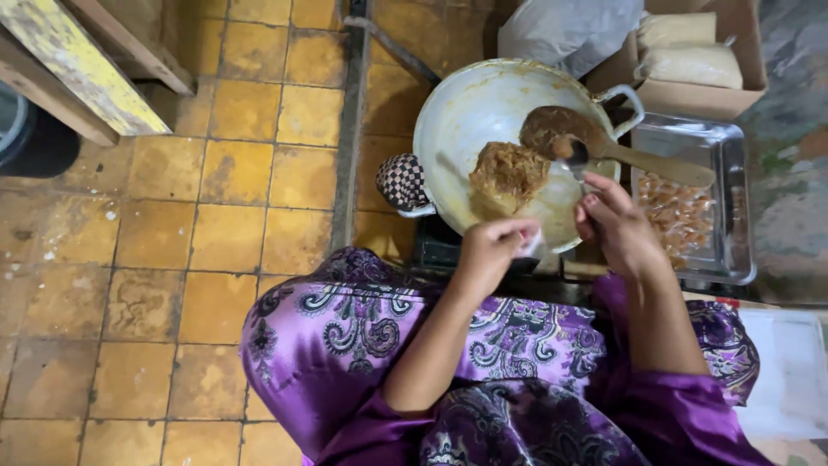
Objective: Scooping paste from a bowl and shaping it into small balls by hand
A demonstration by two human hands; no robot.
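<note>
Two hands over the wok (466, 103): right hand (617, 226) grips a spoon (576, 157) at the brown filling (507, 175), left hand (490, 250) pinches a clear wrapper (532, 245) close by, ready to receive.

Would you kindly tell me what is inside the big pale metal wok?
Inside the big pale metal wok lie a brown sticky lump and a brown-coated wooden spatula. The lump hides the wok's bottom beneath it.

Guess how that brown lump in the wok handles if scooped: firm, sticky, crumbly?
The lump looks shredded and clumped, so it is probably sticky and soft, not stiff. It sits heaped on the wok wall without spreading, so it likely holds shape. Residue coats the wooden spatula, so it may cling to the spoon in the right hand.
</note>
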